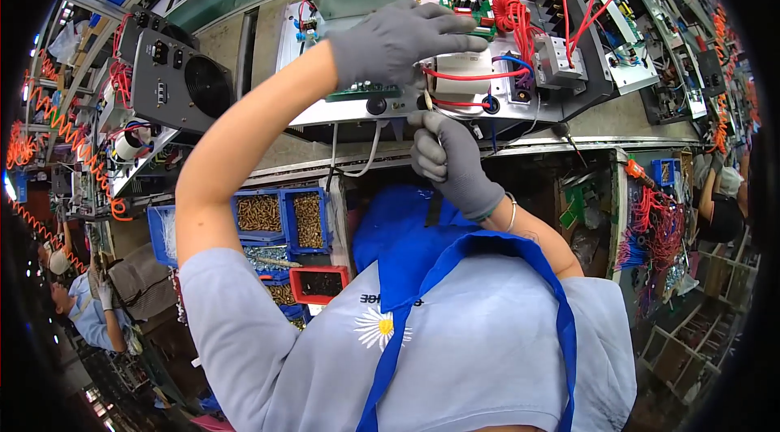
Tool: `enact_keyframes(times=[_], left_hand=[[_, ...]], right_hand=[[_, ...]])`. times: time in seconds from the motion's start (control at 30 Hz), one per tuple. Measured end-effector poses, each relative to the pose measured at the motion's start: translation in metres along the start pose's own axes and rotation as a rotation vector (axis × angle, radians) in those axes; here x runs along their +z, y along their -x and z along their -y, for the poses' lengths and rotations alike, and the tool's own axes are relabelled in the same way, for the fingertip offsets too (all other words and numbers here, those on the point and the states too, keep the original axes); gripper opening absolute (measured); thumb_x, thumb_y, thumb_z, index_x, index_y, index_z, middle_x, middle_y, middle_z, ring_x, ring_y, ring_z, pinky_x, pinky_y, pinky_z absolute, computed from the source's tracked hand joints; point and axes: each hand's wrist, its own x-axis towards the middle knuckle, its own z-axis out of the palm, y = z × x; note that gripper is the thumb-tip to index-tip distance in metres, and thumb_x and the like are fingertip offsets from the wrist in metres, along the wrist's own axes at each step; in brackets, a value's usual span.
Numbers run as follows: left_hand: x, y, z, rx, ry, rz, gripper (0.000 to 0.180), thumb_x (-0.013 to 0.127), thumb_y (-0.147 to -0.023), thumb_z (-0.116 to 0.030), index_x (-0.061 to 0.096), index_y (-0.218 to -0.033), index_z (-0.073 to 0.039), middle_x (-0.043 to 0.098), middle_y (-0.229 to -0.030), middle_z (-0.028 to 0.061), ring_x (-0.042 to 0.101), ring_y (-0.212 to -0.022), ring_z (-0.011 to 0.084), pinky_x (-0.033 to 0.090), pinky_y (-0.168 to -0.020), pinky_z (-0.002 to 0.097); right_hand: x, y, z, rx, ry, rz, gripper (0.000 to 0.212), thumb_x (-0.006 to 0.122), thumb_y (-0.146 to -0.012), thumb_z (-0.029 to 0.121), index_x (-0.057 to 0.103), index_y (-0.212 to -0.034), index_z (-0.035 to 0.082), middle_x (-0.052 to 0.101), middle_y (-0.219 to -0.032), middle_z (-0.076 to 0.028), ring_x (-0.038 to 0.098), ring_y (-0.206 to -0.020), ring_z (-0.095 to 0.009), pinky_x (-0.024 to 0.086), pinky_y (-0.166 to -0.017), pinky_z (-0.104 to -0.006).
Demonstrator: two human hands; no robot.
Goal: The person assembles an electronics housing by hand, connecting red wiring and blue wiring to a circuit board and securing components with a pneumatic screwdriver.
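An open metal equipment chassis (pixel 309 118) lies on the bench in front of me, with circuit boards and wiring on it. Above its middle is my left hand (pixel 398 41) in a grey glove, fingers stretched to the right by a white cylinder (pixel 461 84) crossed by red wires. My right hand (pixel 452 154), also gloved, is closed at the chassis's near edge. A thin pale piece (pixel 428 101) shows just beyond its fingertips; its kind cannot be made out. Bundled red wire (pixel 512 14) and a green circuit board (pixel 470 6) sit farther right.
Below the bench edge, blue bins (pixel 308 219) hold brass-coloured screws, beside a red tray (pixel 319 284). A dark panel with a fan (pixel 203 84) stands at left. An orange-handled screwdriver (pixel 638 172) and bundled red wires are at right. Other people work at both sides.
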Motion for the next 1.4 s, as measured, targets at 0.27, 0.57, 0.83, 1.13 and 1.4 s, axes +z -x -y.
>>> enact_keyframes(times=[0.27,0.57,0.83,1.13,1.4], left_hand=[[-0.001,-0.015,0.038,-0.162,0.178,0.420,0.074,0.076,-0.071,-0.013,0.048,-0.138,-0.027,0.056,-0.134,0.0063,0.060,-0.111,0.0270,0.052,-0.090,0.0393],[-0.007,-0.033,0.015,0.228,-0.087,0.280,0.101,0.074,-0.064,0.001,0.029,-0.147,-0.036,0.032,-0.154,-0.0015,0.059,-0.113,0.0219,0.056,-0.077,0.0340],[-0.001,-0.040,0.015,0.380,-0.129,0.177,0.099,0.074,-0.064,0.003,0.031,-0.147,-0.028,0.033,-0.153,0.0015,0.056,-0.118,0.0242,0.057,-0.080,0.0341],[-0.008,-0.052,0.014,0.476,-0.119,0.338,0.104,0.080,-0.053,-0.004,0.032,-0.145,-0.015,0.044,-0.138,0.0133,0.056,-0.110,0.0300,0.055,-0.083,0.0382],[-0.013,-0.058,0.023,0.511,-0.110,0.284,0.110,0.082,-0.050,-0.008,0.030,-0.146,-0.016,0.044,-0.137,0.0135,0.058,-0.107,0.0299,0.055,-0.082,0.0380]], right_hand=[[0.011,-0.009,-0.008,-0.065,-0.254,-0.056,0.022,0.036,-0.100,0.019,0.054,-0.097,0.007,0.025,-0.046,0.007,0.023,-0.034,-0.006,0.023,-0.035,-0.0228],[0.012,-0.004,0.013,-0.030,-0.160,-0.038,0.028,0.037,-0.099,0.023,0.054,-0.101,0.002,0.039,-0.053,0.002,0.034,-0.040,-0.006,0.030,-0.038,-0.0224],[0.027,0.015,0.012,-0.286,0.474,-0.167,0.038,0.042,-0.098,0.021,0.045,-0.129,-0.001,0.061,-0.083,-0.008,0.058,-0.064,-0.010,0.049,-0.056,-0.0223],[0.008,-0.008,0.041,-0.041,0.425,0.131,0.050,0.045,-0.098,0.044,0.055,-0.123,0.001,0.060,-0.099,-0.006,0.056,-0.091,-0.012,0.046,-0.081,-0.0283],[0.020,0.006,0.053,-0.283,0.560,0.165,0.059,0.036,-0.100,0.048,0.059,-0.122,-0.001,0.060,-0.104,-0.005,0.055,-0.098,-0.014,0.044,-0.090,-0.0292]])
